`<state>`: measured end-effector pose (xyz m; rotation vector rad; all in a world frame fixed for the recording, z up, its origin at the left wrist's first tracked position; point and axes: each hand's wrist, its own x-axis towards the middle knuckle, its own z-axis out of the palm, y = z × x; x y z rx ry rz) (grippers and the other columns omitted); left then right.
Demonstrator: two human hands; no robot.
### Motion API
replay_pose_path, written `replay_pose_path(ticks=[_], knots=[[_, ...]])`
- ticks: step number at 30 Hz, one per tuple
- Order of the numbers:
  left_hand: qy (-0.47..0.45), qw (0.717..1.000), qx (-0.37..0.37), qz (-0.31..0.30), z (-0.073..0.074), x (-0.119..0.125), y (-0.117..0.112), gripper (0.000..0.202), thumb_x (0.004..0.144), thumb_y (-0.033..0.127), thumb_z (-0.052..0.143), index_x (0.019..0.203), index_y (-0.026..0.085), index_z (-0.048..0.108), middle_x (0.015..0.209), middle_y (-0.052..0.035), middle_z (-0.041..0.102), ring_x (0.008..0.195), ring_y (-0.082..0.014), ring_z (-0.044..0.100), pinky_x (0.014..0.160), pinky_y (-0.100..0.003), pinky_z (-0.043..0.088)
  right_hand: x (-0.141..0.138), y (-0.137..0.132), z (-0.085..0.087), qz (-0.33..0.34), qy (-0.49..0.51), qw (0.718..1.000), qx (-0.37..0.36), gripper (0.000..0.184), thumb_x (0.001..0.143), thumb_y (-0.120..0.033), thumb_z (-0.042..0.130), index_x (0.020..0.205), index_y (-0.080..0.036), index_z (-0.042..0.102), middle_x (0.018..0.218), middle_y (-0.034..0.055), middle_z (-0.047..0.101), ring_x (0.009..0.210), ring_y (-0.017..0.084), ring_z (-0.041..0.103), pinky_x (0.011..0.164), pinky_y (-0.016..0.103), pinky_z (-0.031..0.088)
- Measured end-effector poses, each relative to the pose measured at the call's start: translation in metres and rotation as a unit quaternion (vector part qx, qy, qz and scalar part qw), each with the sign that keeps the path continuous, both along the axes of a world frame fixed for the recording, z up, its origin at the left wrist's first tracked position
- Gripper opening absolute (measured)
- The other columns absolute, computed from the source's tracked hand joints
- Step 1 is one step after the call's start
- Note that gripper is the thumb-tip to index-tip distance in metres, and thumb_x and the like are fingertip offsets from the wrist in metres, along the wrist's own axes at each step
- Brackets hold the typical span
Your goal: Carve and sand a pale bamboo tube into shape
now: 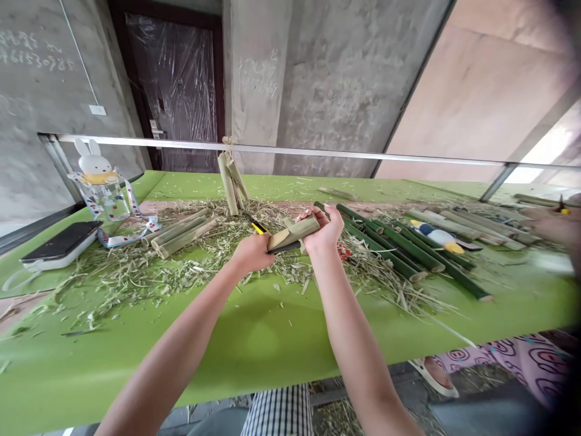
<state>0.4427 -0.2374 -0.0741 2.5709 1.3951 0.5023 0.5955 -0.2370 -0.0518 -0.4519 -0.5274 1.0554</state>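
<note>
fingers (333,212) of the right hand (324,233) are clamped over the far end of a short peeled bamboo piece (295,232), held above the green desk (272,339) and its litter of shavings (136,272). the left hand (252,251) is closed on a yellow-handled knife (258,227), whose dark blade seems to lie under the piece. the bamboo looks light, stiff and smooth, perhaps splintery at cut edges, so it is best gripped near one end, round its girth. its long axis runs across the view, the right end a little higher. green bamboo stalks (408,248) lie to the right.
</note>
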Motion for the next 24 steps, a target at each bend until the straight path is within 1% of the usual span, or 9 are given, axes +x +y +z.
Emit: replay_pose_path(ticks=[1, 3, 5, 7, 11, 16, 19, 24], knots=[[0.037, 0.998, 0.040, 0.028, 0.000, 0.001, 0.000, 0.029, 0.066, 0.026, 0.052, 0.093, 0.016, 0.055, 0.075, -0.0074, 0.063, 0.069, -0.0219, 0.061, 0.058, -0.028, 0.045, 0.000, 0.002, -0.002, -0.006, 0.011, 1.000, -0.013, 0.024, 0.070, -0.039, 0.046, 0.055, -0.020, 0.040, 0.051, -0.0013, 0.048, 0.048, 0.012, 0.049, 0.051, 0.028, 0.045], [0.086, 0.991, 0.084, 0.059, 0.001, 0.001, -0.001, 0.033, 0.068, 0.031, 0.051, 0.098, 0.016, 0.053, 0.078, -0.0095, 0.063, 0.072, -0.0253, 0.062, 0.061, -0.032, 0.046, 0.000, 0.004, -0.004, -0.012, 0.035, 0.998, -0.042, 0.023, 0.071, -0.037, 0.043, 0.054, -0.020, 0.040, 0.050, -0.0007, 0.048, 0.047, 0.012, 0.049, 0.050, 0.028, 0.044], [0.108, 0.987, 0.102, 0.064, 0.002, 0.002, -0.002, 0.035, 0.069, 0.032, 0.051, 0.101, 0.016, 0.051, 0.080, -0.0103, 0.063, 0.074, -0.0266, 0.062, 0.063, -0.034, 0.047, 0.000, 0.004, -0.005, -0.008, 0.047, 0.997, -0.056, 0.024, 0.071, -0.035, 0.041, 0.053, -0.020, 0.038, 0.047, -0.0015, 0.044, 0.044, 0.011, 0.046, 0.049, 0.028, 0.043], [0.113, 0.986, 0.108, 0.059, 0.003, 0.002, -0.002, 0.035, 0.069, 0.031, 0.051, 0.101, 0.016, 0.050, 0.080, -0.0102, 0.063, 0.074, -0.0267, 0.062, 0.063, -0.034, 0.047, 0.000, 0.003, -0.005, 0.003, 0.032, 0.999, -0.044, 0.027, 0.072, -0.037, 0.041, 0.051, -0.021, 0.035, 0.045, -0.0028, 0.039, 0.042, 0.010, 0.041, 0.047, 0.028, 0.042], [0.103, 0.989, 0.095, 0.051, 0.003, 0.001, -0.002, 0.031, 0.069, 0.031, 0.052, 0.097, 0.018, 0.051, 0.079, -0.0090, 0.063, 0.074, -0.0256, 0.062, 0.064, -0.032, 0.046, 0.002, 0.000, -0.002, 0.025, -0.019, 1.000, 0.001, 0.032, 0.072, -0.041, 0.041, 0.049, -0.020, 0.031, 0.043, -0.0041, 0.033, 0.040, 0.009, 0.037, 0.047, 0.027, 0.040], [0.080, 0.993, 0.082, 0.032, 0.003, 0.001, -0.001, 0.029, 0.069, 0.033, 0.053, 0.094, 0.018, 0.054, 0.077, -0.0081, 0.063, 0.072, -0.0236, 0.062, 0.062, -0.029, 0.045, 0.002, -0.003, 0.000, 0.032, -0.023, 0.999, 0.012, 0.033, 0.073, -0.038, 0.041, 0.048, -0.020, 0.031, 0.043, -0.0043, 0.031, 0.039, 0.008, 0.034, 0.047, 0.027, 0.038], [0.058, 0.997, 0.056, 0.014, 0.003, -0.001, 0.000, 0.026, 0.066, 0.028, 0.054, 0.090, 0.018, 0.056, 0.075, -0.0069, 0.063, 0.071, -0.0214, 0.061, 0.060, -0.026, 0.043, 0.001, -0.005, 0.001, 0.033, -0.042, 0.999, 0.011, 0.035, 0.074, -0.038, 0.041, 0.047, -0.020, 0.030, 0.042, -0.0046, 0.030, 0.039, 0.008, 0.033, 0.048, 0.027, 0.038], [-0.004, 0.999, -0.007, -0.044, 0.003, -0.005, 0.003, 0.022, 0.059, 0.019, 0.054, 0.081, 0.017, 0.058, 0.071, -0.0036, 0.061, 0.063, -0.0164, 0.057, 0.053, -0.023, 0.039, 0.000, -0.009, 0.004, 0.055, -0.059, 0.997, 0.009, 0.036, 0.074, -0.035, 0.041, 0.045, -0.019, 0.028, 0.039, -0.0049, 0.028, 0.038, 0.008, 0.030, 0.049, 0.026, 0.038]])
